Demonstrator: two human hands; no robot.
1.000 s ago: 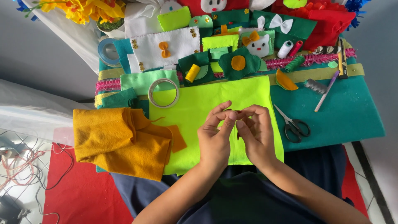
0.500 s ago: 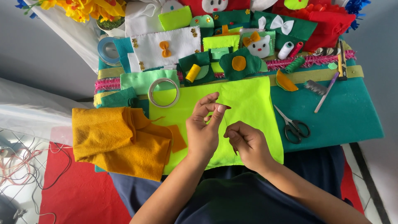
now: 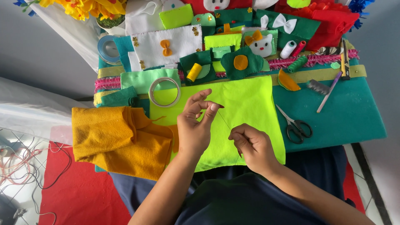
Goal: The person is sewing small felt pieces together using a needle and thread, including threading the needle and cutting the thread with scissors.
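My left hand (image 3: 196, 125) is raised over the neon yellow-green felt sheet (image 3: 250, 100), thumb and forefinger pinched on something tiny, likely a needle. A thin thread (image 3: 225, 121) runs from those fingertips down to my right hand (image 3: 250, 143), which is closed on the thread's other end near the sheet's lower right part. Both hands hover above the sheet, which lies on the teal felt table cover (image 3: 350, 116).
Folded orange felt (image 3: 116, 139) lies left of the sheet, a tape roll (image 3: 165, 91) at its top left corner, scissors (image 3: 296, 127) to its right. Felt crafts, thread spools (image 3: 291, 49) and a pen (image 3: 329, 91) crowd the back. Wires (image 3: 21, 166) lie on the floor left.
My hands were together over the sheet's middle. They have drawn apart: the left hand lifted up and back, the right hand pulled down toward me, stretching the thread between them.
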